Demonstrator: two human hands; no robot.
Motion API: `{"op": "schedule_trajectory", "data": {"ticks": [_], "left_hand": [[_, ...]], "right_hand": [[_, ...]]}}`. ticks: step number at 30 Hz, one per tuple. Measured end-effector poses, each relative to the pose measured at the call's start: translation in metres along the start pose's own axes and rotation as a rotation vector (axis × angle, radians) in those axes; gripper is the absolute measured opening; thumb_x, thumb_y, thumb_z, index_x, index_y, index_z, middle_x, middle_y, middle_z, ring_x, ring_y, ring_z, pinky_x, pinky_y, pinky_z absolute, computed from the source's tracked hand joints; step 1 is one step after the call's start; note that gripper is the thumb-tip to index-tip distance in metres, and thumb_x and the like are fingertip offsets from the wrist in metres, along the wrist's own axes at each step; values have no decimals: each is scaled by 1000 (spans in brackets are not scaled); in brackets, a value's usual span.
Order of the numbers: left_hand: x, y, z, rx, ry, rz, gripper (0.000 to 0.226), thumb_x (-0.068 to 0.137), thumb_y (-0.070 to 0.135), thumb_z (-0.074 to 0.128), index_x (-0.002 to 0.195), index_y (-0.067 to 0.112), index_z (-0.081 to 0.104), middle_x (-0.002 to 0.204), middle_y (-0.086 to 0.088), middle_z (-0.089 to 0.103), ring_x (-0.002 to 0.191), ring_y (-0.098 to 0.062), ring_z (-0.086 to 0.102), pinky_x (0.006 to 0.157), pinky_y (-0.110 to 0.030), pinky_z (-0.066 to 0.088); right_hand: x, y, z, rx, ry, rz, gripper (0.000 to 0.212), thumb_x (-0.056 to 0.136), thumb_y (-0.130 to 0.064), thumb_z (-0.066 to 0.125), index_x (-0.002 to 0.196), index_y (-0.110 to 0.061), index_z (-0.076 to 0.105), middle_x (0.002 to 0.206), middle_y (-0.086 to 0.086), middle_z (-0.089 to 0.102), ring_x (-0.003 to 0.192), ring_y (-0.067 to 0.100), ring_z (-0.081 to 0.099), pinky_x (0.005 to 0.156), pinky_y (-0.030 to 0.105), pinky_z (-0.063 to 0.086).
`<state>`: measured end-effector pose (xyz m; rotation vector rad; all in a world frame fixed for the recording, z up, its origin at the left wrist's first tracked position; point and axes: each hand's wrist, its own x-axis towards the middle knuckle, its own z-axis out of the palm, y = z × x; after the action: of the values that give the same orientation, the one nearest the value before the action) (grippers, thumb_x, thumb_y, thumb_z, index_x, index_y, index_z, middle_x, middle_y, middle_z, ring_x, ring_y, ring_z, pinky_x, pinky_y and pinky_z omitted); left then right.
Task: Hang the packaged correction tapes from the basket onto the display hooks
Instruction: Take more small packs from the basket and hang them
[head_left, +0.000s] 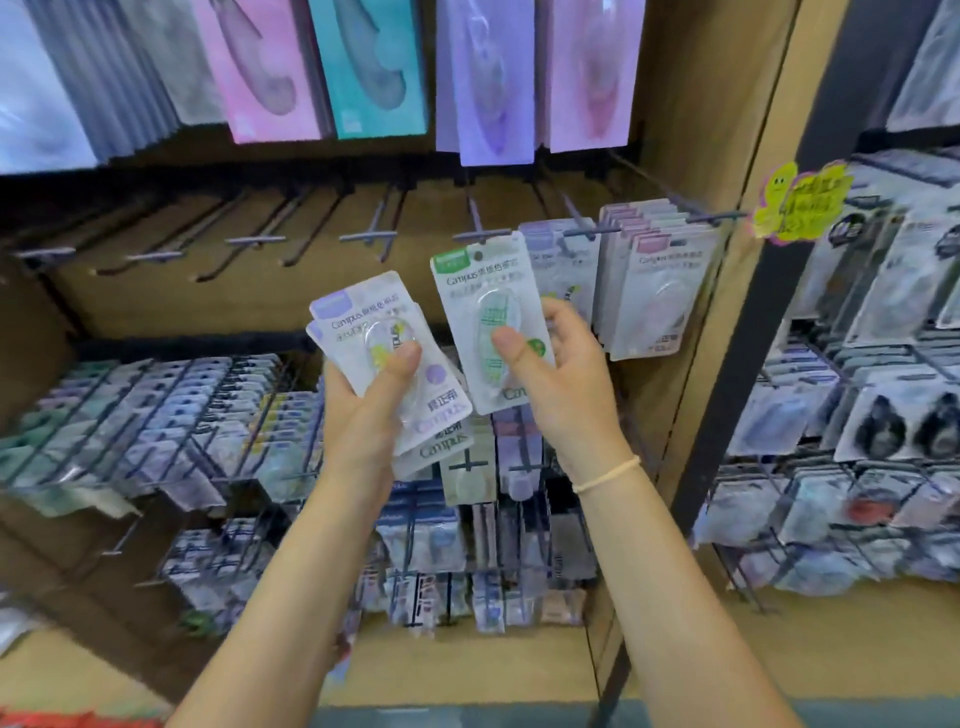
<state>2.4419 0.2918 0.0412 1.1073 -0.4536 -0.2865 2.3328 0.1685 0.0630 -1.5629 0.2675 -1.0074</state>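
Your right hand (558, 364) pinches the green-label pack (488, 312), thumb on the blister, just below the bare hook (474, 235). Line up the hang hole w/ the hook tip, then slide back. Left hand (363, 400) grips the purple-label packs (384, 343); keep those low & apart.

Green-top pkg (488, 322), purple-top pkgs (374, 338).

You are seeing even, bright indoor light; edges are bending and blurring, and the upper packages (363, 67) are smearing out of focus.
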Motion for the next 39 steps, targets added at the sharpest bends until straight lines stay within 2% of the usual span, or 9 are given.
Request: {"op": "schedule_trajectory", "data": {"ticks": [7, 13, 18, 21, 25, 28, 32, 36, 39], "left_hand": [[8, 3, -18, 32, -62, 5, 82, 74, 41, 84, 144, 15, 49, 135, -17, 64, 120, -39, 65, 99, -68, 51], [7, 4, -25, 34, -98, -32, 83, 72, 39, 85, 144, 15, 49, 134, -14, 66, 119, -34, 67, 99, -61, 54], [3, 5, -28, 37, -144, -54, 64, 79, 28, 77, 138, 20, 53, 126, -5, 72, 113, -24, 72, 94, -49, 59], [1, 7, -33, 36, -160, -64, 60, 77, 28, 77, 133, 24, 55, 122, 0, 73, 110, -22, 73, 91, -45, 60], [-1, 9, -43, 61, -222, -89, 75, 69, 39, 84, 136, 22, 56, 122, -3, 74, 110, -26, 72, 89, -46, 61], [-4, 6, -51, 87, -304, -107, 64, 74, 33, 81, 133, 23, 58, 118, 1, 76, 108, -22, 73, 82, -36, 61], [-11, 0, -54, 87, -348, -143, 82, 66, 44, 81, 141, 23, 54, 126, -1, 73, 113, -24, 72, 86, -41, 60], [-14, 0, -37, 104, -344, -144, 67, 74, 39, 83, 135, 23, 58, 122, -1, 75, 110, -22, 73, 86, -41, 59], [-17, 0, -18, 116, -357, -130, 53, 83, 34, 81, 130, 22, 59, 115, 3, 76, 105, -17, 74, 82, -32, 60]], "right_hand": [[8, 13, 20, -43, 88, 12, 17, 94, -19, 70, 101, -31, 59, 108, -2, 70, 96, 9, 69, 78, 23, 56], [0, 16, 31, -26, 228, -23, 16, 94, -19, 70, 104, -27, 60, 108, 1, 70, 97, 13, 69, 81, 25, 56], [4, 18, 39, -42, 263, -4, 15, 94, -21, 71, 102, -29, 62, 106, -3, 70, 96, 7, 68, 82, 22, 55], [18, 19, 39, -74, 278, 59, 15, 94, -26, 72, 106, -19, 66, 101, -9, 70, 88, -3, 65, 76, 15, 50], [16, 26, 37, -67, 297, 190, 22, 91, -37, 73, 102, -26, 57, 97, -8, 67, 76, 6, 66, 66, 27, 55], [-6, 38, 33, 9, 259, 305, 46, 92, -34, 73, 119, -4, 50, 75, 3, 65, 49, 11, 56, 44, 28, 49], [-40, 44, 21, 23, 314, 343, 41, 93, -31, 71, 117, -9, 45, 58, 0, 51, 45, 9, 45, 43, 23, 38], [-59, 19, 22, -44, 114, 196, 23, 92, -31, 71, 102, -13, 61, 74, 5, 59, 56, 15, 52, 52, 24, 42], [-60, 7, 24, -128, -55, 121, 29, 85, -39, 77, 106, -21, 68, 95, 16, 68, 79, 33, 61, 70, 43, 52]]}}
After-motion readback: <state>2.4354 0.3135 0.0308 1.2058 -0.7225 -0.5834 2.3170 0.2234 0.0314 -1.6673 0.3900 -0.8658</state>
